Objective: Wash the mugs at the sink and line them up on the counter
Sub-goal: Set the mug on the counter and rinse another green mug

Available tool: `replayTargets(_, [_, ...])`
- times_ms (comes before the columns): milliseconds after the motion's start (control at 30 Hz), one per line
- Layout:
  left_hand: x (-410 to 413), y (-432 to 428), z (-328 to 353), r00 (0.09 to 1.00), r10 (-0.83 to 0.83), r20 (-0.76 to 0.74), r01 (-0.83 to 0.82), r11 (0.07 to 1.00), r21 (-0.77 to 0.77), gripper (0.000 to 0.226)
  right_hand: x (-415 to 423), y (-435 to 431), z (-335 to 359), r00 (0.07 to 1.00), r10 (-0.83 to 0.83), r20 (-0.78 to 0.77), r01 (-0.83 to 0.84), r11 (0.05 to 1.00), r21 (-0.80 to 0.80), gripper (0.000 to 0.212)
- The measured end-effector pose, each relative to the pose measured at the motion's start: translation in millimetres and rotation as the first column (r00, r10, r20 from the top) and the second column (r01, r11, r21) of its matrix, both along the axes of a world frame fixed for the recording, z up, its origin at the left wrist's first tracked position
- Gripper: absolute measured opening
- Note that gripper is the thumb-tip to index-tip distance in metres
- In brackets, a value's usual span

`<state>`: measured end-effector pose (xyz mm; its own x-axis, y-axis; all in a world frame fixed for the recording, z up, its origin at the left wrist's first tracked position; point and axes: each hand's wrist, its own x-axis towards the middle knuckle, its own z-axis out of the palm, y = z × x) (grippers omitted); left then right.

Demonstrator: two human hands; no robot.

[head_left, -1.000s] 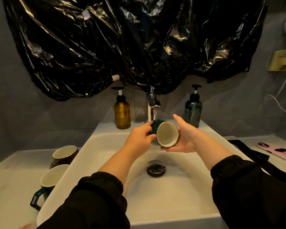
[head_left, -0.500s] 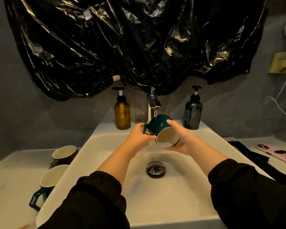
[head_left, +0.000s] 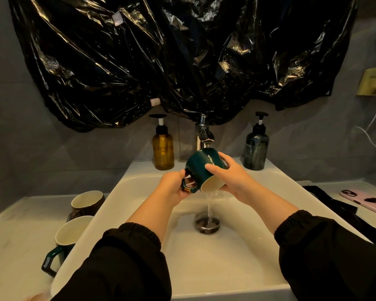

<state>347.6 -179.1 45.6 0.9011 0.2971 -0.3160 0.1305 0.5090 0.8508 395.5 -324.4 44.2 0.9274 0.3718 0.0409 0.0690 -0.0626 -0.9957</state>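
Progress report from the sink: I'd say I'm somewhere in the middle of this. Right now the dark green ceramic mug (head_left: 199,166) with the cream inside is up over the white ceramic sink (head_left: 139,177), tipped on its side right under the chrome tap (head_left: 202,135), mouth facing me and slightly down. My left hand (head_left: 173,189) is clamped on the handle, and my right hand (head_left: 230,179) is wrapped around the body near the rim, so both hands are busy with this one mug. Water is running over it and spilling off the rim down to the round metal drain (head_left: 207,222), so I'd call this the rinse step, not finished yet.

Over on the left, the pale bench (head_left: 15,231) has two more standing upright just beside the sink: a brown glazed mug (head_left: 86,203) farther back and a second green mug (head_left: 71,233) nearer me, one behind the other. Honestly I can't tell from here if those are the clean ones or the ones waiting.

What's left, by my guess: finish this rinse, set it down with the other two, then tidy the row.
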Motion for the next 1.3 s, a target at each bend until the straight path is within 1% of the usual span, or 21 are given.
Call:
replayTargets(67, [-0.1,1.0,-1.2,1.0,0.025,-0.018,-0.026,0.999,-0.028,0.027,-0.7,1.4,-0.8,0.999,0.04,-0.001,-0.04,0.999,-0.008,0.071])
replayTargets(133, [-0.7,2.4,-2.4,0.997,0.052,-0.054,-0.055,0.996,-0.064,0.023,-1.8,2.7,-0.9,0.996,0.077,-0.043,-0.075,0.997,0.028,0.063])
replayTargets(233, [-0.5,4.1,-4.0,0.99,0.085,-0.116,-0.097,0.991,-0.096,0.022,-0.8,4.1,0.7,0.977,0.124,-0.176,-0.094,0.981,0.17,0.042])
replayTargets(267, [-0.9,4.1,-4.3,0.989,0.086,-0.122,-0.098,0.991,-0.095,0.023,-0.8,4.0,1.2,0.971,0.135,-0.199,-0.095,0.976,0.198,0.035])
replayTargets(300, [-0.9,4.0,-4.1,0.989,0.083,-0.121,-0.095,0.991,-0.095,0.024,-1.0,4.2,1.1,0.967,0.14,-0.215,-0.091,0.971,0.22,0.034])
replayTargets(367, [-0.6,4.4,-4.3,0.988,0.091,-0.122,-0.102,0.991,-0.087,0.025,1.8,3.3,-0.5,0.963,0.134,-0.232,-0.078,0.968,0.236,0.04])
replayTargets(433, [-0.2,4.6,-4.0,0.988,0.105,-0.117,-0.112,0.992,-0.06,0.026,4.6,3.4,-2.0,0.961,0.128,-0.243,-0.075,0.973,0.216,0.046])
replayTargets(500, [1.3,5.5,-3.5,0.989,0.112,-0.092,-0.114,0.993,-0.013,0.028,6.1,3.2,-2.0,0.957,0.121,-0.262,-0.079,0.983,0.164,0.049])
replayTargets(567, [4.1,4.2,-2.5,0.991,0.118,-0.055,-0.114,0.991,0.068,0.028,8.9,2.2,-3.1,0.953,0.098,-0.287,-0.072,0.993,0.099,0.06])
replayTargets(600, [6.2,3.1,-2.6,0.99,0.136,-0.032,-0.131,0.983,0.131,0.027,9.6,1.4,-3.0,0.948,0.084,-0.307,-0.064,0.995,0.074,0.066])
replayTargets(633, [7.7,1.4,-2.7,0.987,0.161,-0.005,-0.156,0.961,0.227,0.024,9.6,0.3,-2.5,0.941,0.078,-0.329,-0.059,0.996,0.066,0.071])
replayTargets(700, [7.5,-2.2,-3.6,0.978,0.193,0.077,-0.207,0.858,0.47,0.021,9.6,-1.9,-1.8,0.922,0.09,-0.377,-0.059,0.994,0.093,0.076])
replayTargets(733, [7.3,-2.7,-5.2,0.974,0.185,0.131,-0.227,0.798,0.558,0.019,9.1,-2.9,-1.4,0.912,0.102,-0.398,-0.062,0.992,0.112,0.077])
replayTargets(800, [7.2,-3.1,-7.9,0.966,0.136,0.221,-0.251,0.709,0.659,0.014,7.3,-4.5,-0.2,0.898,0.105,-0.427,-0.047,0.988,0.144,0.077])
replayTargets(867, [5.6,-5.0,-8.5,0.959,0.086,0.269,-0.257,0.663,0.704,0.01,5.2,-6.4,1.2,0.893,0.084,-0.441,-0.018,0.988,0.153,0.069])
replayTargets(967, [3.3,-9.4,-5.5,0.955,0.029,0.294,-0.245,0.634,0.734,0.01,4.5,-9.3,2.9,0.889,0.056,-0.454,0.017,0.988,0.154,0.055])
replayTargets(1100, [1.7,-13.9,-3.7,0.949,-0.04,0.314,-0.221,0.624,0.749,0.01,5.5,-10.5,5.4,0.893,-0.004,-0.451,0.09,0.982,0.168,0.05])
replayTargets(1300, [1.2,-15.9,-1.6,0.948,-0.085,0.306,-0.207,0.567,0.797,0.012,2.7,-9.8,4.7,0.906,-0.08,-0.416,0.171,0.967,0.188,0.034])
